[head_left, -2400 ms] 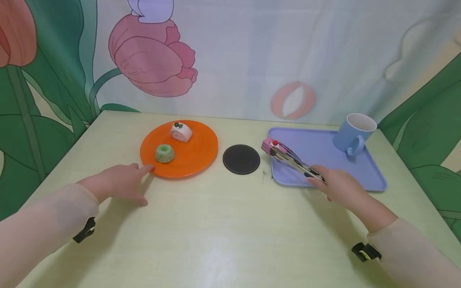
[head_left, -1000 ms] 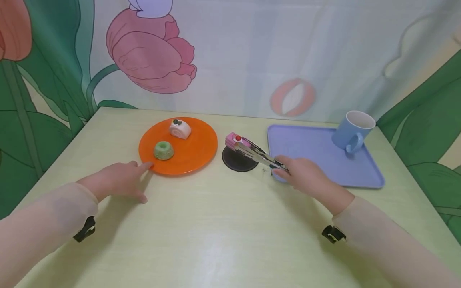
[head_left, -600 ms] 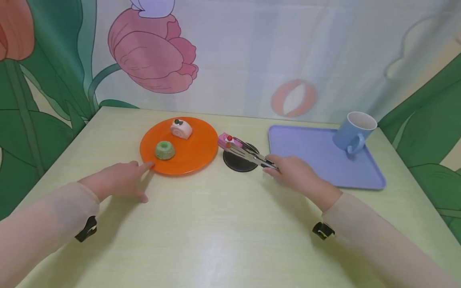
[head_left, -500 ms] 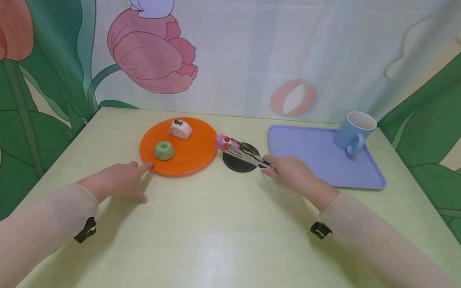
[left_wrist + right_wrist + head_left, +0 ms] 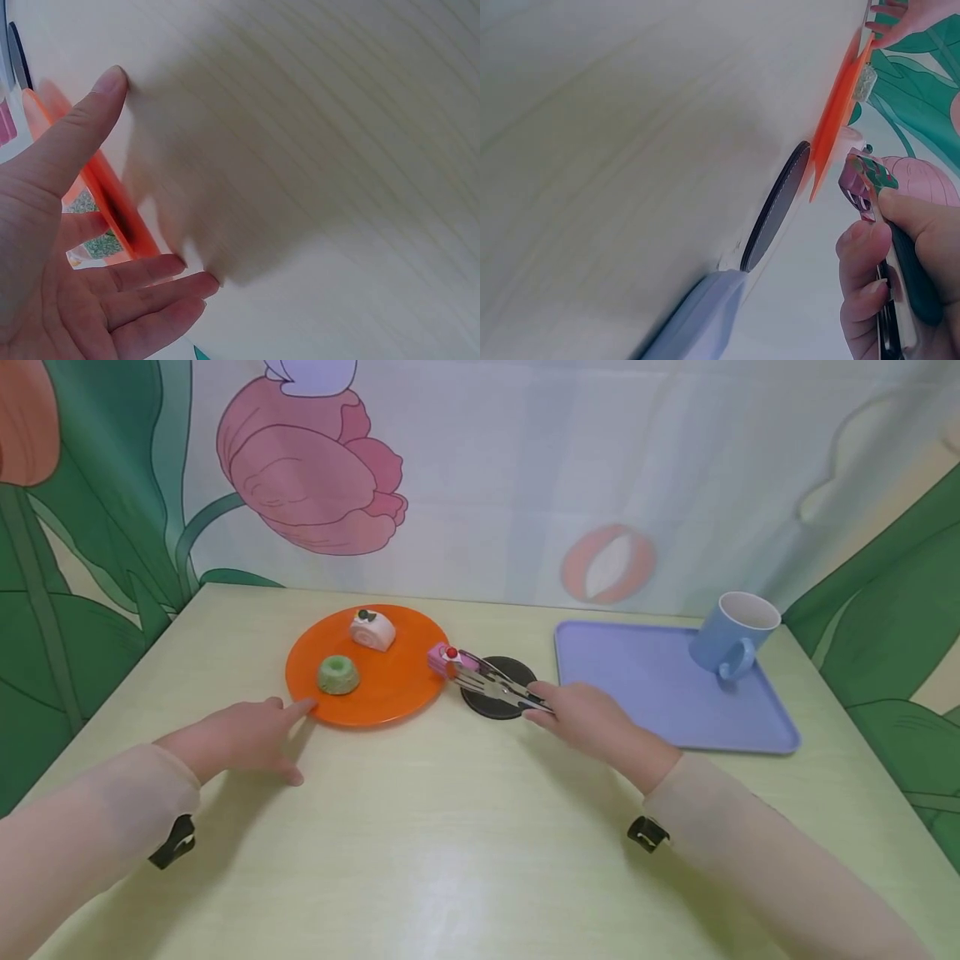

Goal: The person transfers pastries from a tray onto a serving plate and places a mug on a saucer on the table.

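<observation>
My right hand [image 5: 581, 717] grips metal tongs [image 5: 504, 690], whose tips pinch a small pink cake [image 5: 439, 657] with a red cherry on top. The cake is at the right rim of an orange plate [image 5: 390, 689], raised above the table in the right wrist view. On the plate sit a green ring-shaped cake [image 5: 338, 675] and a white-pink cake roll [image 5: 372, 631]. My left hand [image 5: 243, 739] touches the plate's near left rim with an extended finger. In the left wrist view its fingers [image 5: 150, 319] are spread, the thumb apart.
A round black coaster [image 5: 517, 672] lies between the plate and a lavender tray [image 5: 637, 677], partly under the tongs. A light blue mug [image 5: 731, 635] stands at the tray's back right. Behind the table hangs a flower-printed curtain [image 5: 480, 485].
My right hand has carried the pink cake in the tongs leftward from the tray, over the coaster, to the plate's right rim. The left hand has stayed at the plate.
</observation>
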`<state>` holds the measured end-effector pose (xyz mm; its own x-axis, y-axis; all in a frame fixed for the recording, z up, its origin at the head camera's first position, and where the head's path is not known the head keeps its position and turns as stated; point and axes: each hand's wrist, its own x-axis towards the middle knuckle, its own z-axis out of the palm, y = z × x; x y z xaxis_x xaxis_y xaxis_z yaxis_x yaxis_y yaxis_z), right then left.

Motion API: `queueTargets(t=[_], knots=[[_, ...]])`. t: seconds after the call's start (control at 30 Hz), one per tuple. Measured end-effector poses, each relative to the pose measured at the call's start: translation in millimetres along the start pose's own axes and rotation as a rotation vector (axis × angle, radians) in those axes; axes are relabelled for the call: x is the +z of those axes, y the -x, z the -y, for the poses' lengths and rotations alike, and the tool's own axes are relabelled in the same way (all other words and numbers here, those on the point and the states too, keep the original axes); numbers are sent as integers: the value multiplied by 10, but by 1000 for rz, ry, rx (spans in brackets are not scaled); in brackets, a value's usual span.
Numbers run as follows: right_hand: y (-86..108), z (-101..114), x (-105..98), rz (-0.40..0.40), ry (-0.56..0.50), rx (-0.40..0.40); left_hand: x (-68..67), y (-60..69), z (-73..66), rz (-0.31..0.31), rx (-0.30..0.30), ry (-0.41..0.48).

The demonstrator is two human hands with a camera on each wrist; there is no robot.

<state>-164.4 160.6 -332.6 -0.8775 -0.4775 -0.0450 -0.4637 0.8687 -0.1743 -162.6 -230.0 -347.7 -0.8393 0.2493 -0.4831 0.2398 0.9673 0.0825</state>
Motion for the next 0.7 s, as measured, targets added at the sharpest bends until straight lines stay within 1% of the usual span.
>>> queueTargets(t=[0.4,0.7], knots=[[-84,56,47,20,2,-16,11,9,0,2,-14,18],[-172,113,67,40,20,-25,-16,49,-31,-11,8,8]])
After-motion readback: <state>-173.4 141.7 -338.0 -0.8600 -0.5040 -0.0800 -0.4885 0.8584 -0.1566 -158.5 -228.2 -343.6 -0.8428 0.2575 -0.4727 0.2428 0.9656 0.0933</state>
